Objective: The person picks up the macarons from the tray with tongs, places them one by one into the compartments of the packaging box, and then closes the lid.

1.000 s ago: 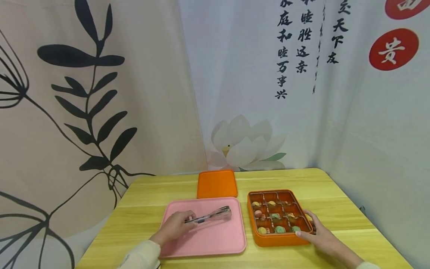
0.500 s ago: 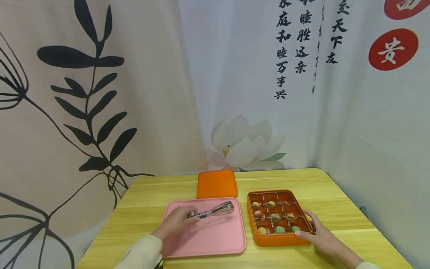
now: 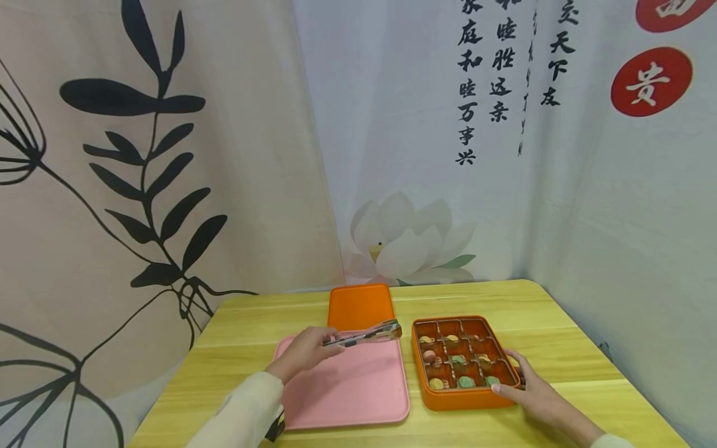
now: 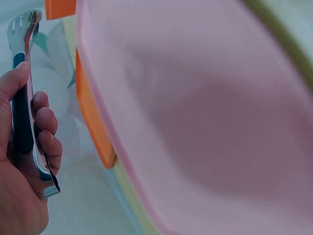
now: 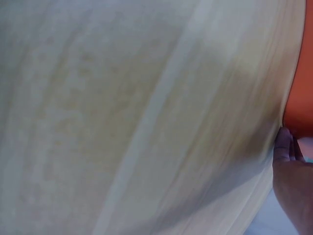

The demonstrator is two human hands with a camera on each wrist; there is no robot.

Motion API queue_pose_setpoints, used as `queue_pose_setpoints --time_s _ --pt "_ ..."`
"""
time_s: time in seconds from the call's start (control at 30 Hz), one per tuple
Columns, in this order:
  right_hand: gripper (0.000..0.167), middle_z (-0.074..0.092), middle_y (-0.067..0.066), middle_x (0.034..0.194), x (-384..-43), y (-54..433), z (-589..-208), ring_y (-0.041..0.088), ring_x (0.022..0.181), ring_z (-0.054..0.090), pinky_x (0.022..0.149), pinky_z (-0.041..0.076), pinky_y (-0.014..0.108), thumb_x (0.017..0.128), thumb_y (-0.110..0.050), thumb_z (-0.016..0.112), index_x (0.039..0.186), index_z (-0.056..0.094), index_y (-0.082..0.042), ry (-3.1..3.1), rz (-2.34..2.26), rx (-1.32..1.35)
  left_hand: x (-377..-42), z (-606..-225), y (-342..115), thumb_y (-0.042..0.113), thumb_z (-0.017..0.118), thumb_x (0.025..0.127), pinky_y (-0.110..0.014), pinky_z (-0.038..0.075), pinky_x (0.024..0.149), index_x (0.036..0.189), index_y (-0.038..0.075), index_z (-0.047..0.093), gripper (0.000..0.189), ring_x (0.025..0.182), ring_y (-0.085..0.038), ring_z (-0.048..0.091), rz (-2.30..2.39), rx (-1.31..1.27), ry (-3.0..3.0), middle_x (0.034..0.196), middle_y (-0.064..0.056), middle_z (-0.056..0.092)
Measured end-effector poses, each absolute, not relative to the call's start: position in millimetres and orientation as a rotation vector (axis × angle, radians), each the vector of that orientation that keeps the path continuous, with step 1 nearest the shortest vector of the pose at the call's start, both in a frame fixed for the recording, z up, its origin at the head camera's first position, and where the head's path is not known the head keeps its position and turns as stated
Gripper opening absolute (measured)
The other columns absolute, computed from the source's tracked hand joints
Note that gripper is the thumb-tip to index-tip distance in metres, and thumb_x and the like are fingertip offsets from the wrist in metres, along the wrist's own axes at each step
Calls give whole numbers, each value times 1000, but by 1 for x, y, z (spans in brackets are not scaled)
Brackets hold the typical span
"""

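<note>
My left hand (image 3: 310, 351) grips a pair of metal serving tongs (image 3: 372, 334), held above the pink tray (image 3: 347, 398). In the left wrist view the thumb lies on the dark handle of the tongs (image 4: 20, 110) and the fingers curl round the other side. The tongs' head shows nothing between its ends. To the right, an orange box (image 3: 460, 399) is divided into small compartments with yellow, green and pink pieces inside. My right hand (image 3: 531, 393) holds its near right corner, thumb at the front and fingers along the side.
An orange lid (image 3: 361, 307) lies behind the pink tray. Everything stands on a yellow wood-grain table (image 3: 246, 339). A printed curtain (image 3: 269, 155) hangs behind it and along the right side.
My left hand has lifted the tongs up from the tray and moved them forward and to the right. The right hand and the box have stayed put.
</note>
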State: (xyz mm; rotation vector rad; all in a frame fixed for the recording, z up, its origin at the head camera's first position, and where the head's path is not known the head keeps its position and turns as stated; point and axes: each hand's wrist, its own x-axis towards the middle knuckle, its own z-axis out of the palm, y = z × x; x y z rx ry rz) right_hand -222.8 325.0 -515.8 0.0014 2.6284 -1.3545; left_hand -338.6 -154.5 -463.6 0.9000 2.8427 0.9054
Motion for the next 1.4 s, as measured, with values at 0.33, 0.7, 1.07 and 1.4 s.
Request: queue_pose_setpoints --time_s 0.33,0.7,1.07,1.4 --pt "87 39 38 141 -221 324 -516 51 125 44 92 42 62 96 -36 65 155 7 -6 2617 -1402 -3 -354 -446 -112 31 71 93 -31 46 66 103 18 68 17 72 -12 52 884 1013 2847 84 9 61" --pt "88 30 41 146 -222 324 -516 59 130 34 94 39 66 96 -39 65 155 7 -9 2620 -1402 3 -366 -439 -54 33 71 93 -30 47 65 101 22 68 14 70 -12 54 897 987 2784 82 10 61" --pt "88 45 33 138 -222 324 -519 42 118 53 93 44 60 95 -34 67 155 8 -8 2608 -1463 -1 -374 -441 3 36 69 94 -28 46 63 106 20 68 20 67 -10 52 802 1041 2790 80 10 61" --pt "89 42 35 140 -221 323 -521 49 124 47 94 40 65 94 -37 68 155 11 -9 2642 -1429 10 -376 -455 30 35 68 95 -30 49 69 109 19 69 21 69 -9 55 806 1007 2772 101 6 68"
